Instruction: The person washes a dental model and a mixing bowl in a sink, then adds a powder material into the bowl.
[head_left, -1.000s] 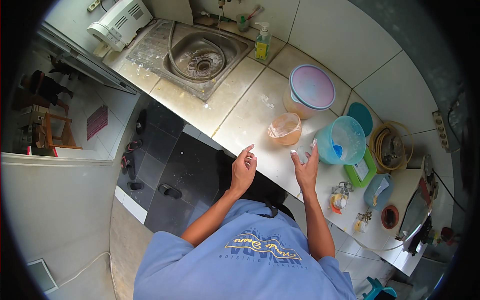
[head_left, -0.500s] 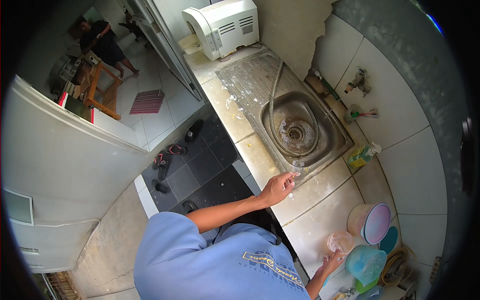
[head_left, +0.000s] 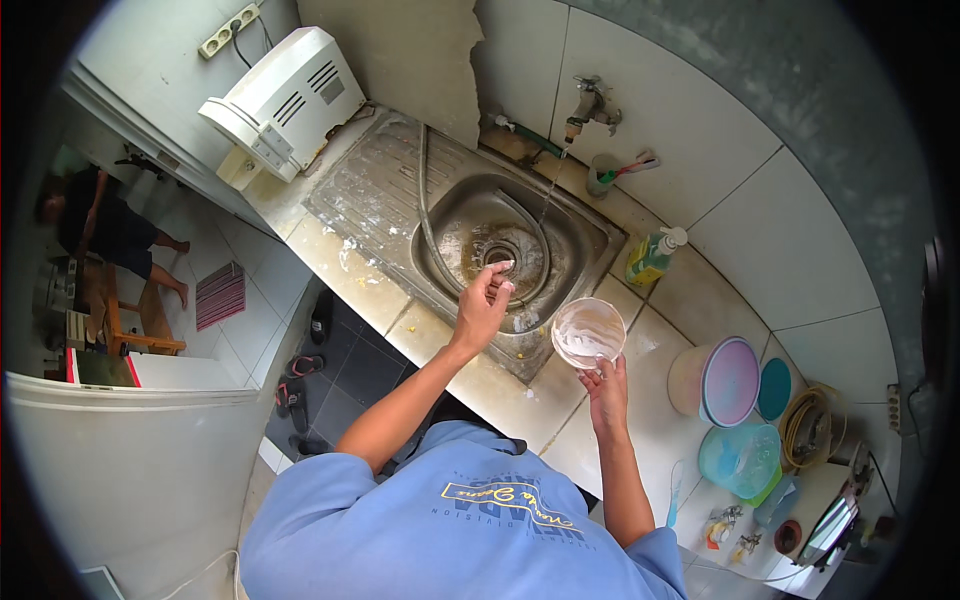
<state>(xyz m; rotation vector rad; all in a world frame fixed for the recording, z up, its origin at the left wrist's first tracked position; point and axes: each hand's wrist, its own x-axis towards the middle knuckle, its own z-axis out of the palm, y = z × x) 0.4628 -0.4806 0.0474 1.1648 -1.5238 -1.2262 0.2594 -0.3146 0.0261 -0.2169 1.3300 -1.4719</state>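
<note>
My left hand (head_left: 485,302) hangs over the steel sink basin (head_left: 455,215), close to the drain, with its fingertips pinched together; I see nothing between them. My right hand (head_left: 605,388) holds a round clear plastic container (head_left: 588,333) smeared with white residue, at the sink's right edge above the tiled counter (head_left: 650,330). A thin stream of water falls from the wall tap (head_left: 592,100) into the basin. A grey hose (head_left: 428,215) curls through the sink.
A green soap bottle (head_left: 650,258) stands right of the sink, and a cup with a toothbrush (head_left: 606,174) under the tap. A white appliance (head_left: 285,95) sits at the back left. Pink-lidded tub (head_left: 722,380), blue jug (head_left: 740,458) and coiled hose (head_left: 812,430) crowd the counter's right. Another person (head_left: 100,222) is in the room at far left.
The view has swung from the counter to the sink. My left hand moved out over the basin, and my right hand brought the clear container up to the sink's edge.
</note>
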